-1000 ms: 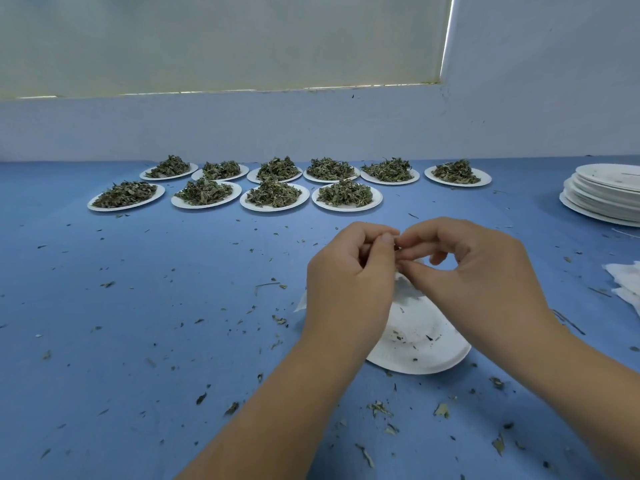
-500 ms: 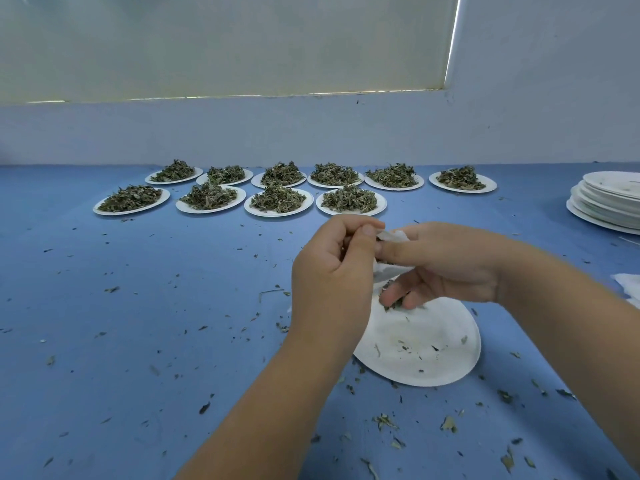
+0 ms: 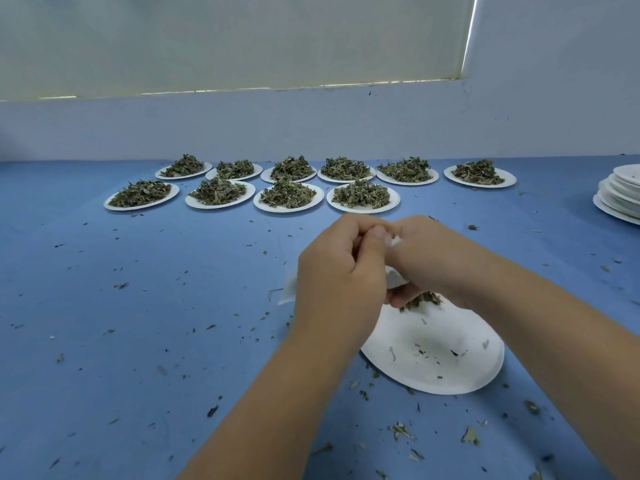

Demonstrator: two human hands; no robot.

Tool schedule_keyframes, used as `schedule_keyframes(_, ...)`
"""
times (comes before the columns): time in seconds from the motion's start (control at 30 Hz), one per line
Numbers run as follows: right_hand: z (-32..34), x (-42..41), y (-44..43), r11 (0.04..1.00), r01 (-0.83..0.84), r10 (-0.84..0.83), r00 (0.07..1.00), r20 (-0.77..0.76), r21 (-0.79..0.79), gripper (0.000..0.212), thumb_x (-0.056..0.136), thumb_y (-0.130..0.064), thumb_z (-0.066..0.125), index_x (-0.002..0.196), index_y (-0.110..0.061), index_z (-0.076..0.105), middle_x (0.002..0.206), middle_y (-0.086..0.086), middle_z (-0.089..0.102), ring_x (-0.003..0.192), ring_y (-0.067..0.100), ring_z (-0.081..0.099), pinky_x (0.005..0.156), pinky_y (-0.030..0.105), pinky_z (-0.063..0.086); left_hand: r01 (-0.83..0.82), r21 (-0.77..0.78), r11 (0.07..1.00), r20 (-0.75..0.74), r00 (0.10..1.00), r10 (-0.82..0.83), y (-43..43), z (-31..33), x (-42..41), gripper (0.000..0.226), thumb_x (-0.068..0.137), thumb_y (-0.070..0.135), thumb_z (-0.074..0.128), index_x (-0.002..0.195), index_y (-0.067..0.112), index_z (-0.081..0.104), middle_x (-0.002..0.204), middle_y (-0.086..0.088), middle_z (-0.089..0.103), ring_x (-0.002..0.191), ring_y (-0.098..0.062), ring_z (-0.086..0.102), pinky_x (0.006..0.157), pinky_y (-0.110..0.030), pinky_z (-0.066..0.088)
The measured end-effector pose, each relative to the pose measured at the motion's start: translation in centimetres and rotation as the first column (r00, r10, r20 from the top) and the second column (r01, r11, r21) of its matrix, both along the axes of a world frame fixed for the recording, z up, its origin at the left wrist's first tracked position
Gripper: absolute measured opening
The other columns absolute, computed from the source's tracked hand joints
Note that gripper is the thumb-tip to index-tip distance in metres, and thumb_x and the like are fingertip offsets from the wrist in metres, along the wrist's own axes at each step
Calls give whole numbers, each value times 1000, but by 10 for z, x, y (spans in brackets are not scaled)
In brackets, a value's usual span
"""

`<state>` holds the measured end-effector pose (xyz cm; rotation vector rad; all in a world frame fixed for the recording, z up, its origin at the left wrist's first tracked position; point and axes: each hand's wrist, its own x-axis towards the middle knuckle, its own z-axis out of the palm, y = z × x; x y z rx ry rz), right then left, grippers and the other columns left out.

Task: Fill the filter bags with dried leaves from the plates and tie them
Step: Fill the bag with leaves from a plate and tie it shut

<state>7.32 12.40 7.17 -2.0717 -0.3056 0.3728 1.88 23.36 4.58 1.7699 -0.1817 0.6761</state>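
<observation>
My left hand [image 3: 341,271] and my right hand [image 3: 427,261] meet above a nearly empty white plate [image 3: 446,365]. Both pinch the top of a white filter bag [image 3: 394,277], most of which is hidden behind them; one corner of it shows left of my left hand. A small clump of dried leaves [image 3: 420,301] shows under my right fingers, at the plate's far edge. Several plates heaped with dried leaves [image 3: 287,195] stand in two rows at the back of the blue table.
A stack of empty white plates [image 3: 620,195] stands at the right edge. Leaf crumbs [image 3: 401,431] are scattered over the blue tabletop [image 3: 138,323]. A pale wall and a window blind rise behind the table.
My right hand has turned and come in close against my left hand, its fingers now curled under the bag top. The view has shifted slightly downward.
</observation>
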Motion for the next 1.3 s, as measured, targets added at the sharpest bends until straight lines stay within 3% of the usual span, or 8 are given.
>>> schedule_keyframes(0.17, 13, 6, -23, 924, -163, 236, 954, -182, 345, 40, 91, -24, 63, 118, 4, 53, 98, 14, 63, 75, 24, 69, 56, 26, 54, -61, -87, 994, 1, 998, 61, 9, 2, 7, 20, 97, 19, 53, 86, 28, 67, 62, 22, 58, 58, 1, 53, 65, -25, 55)
schedule_keyframes(0.33, 5, 5, -17, 975, -77, 95, 992, -79, 208, 27, 87, -12, 65, 108, 5, 59, 79, 14, 65, 60, 19, 61, 50, 23, 50, 31, -11, 999, -31, 999, -31, 1, 0, 3, 20, 96, 20, 53, 84, 28, 66, 61, 17, 59, 57, 0, 55, 57, -23, 51)
schedule_keyframes(0.43, -1, 3, -7, 995, 43, -46, 999, 30, 87, 13, 84, -5, 56, 94, -2, 64, 73, 10, 61, 52, 15, 55, 49, 24, 48, 58, 45, 997, -23, 998, -57, -4, -3, 1, 21, 94, 21, 52, 83, 33, 65, 72, 10, 63, 69, -7, 61, 67, -32, 56)
schedule_keyframes(0.57, -8, 2, 1, 979, 174, -185, 978, 101, 109, 10, 82, -7, 54, 80, -15, 60, 67, 9, 58, 52, 17, 50, 48, 26, 41, 73, 57, 996, -8, 997, -72, -4, -1, 0, 28, 95, 15, 53, 81, 36, 63, 72, 14, 63, 66, 2, 57, 58, -8, 42)
schedule_keyframes(0.73, -1, 3, -12, 940, -67, 133, 975, -177, 335, 30, 89, -17, 61, 115, -3, 56, 84, 7, 60, 60, 16, 59, 46, 22, 43, 57, -12, 998, 3, 998, -57, 1, 1, 1, 19, 96, 14, 52, 86, 21, 66, 66, 16, 63, 64, 2, 58, 55, -7, 41)
schedule_keyframes(0.83, 0, 3, -17, 903, -148, 244, 950, -197, 404, 37, 91, -3, 54, 127, 2, 49, 88, 6, 61, 68, 15, 59, 52, 23, 47, 35, -23, 999, -6, 999, -35, 1, 1, 2, 18, 96, 17, 54, 85, 22, 67, 63, 18, 61, 60, 2, 56, 54, -9, 40)
schedule_keyframes(1.1, -12, 1, -6, 961, 43, -53, 998, 30, 272, 11, 83, 3, 53, 88, -3, 60, 80, 15, 55, 72, 26, 46, 60, 34, 41, 57, 38, 998, -31, 998, -56, -6, -4, 1, 26, 94, 17, 56, 75, 35, 62, 58, 22, 56, 51, 3, 49, 48, -6, 33)
schedule_keyframes(1.3, -10, -2, -7, 945, 90, -111, 993, 49, 316, 22, 84, -18, 68, 95, 0, 63, 74, 12, 62, 59, 20, 54, 53, 29, 46, -58, 92, 994, -17, 998, 60, 7, -2, 4, 13, 91, 24, 60, 86, 34, 66, 61, 15, 58, 54, -1, 50, 50, -10, 37)
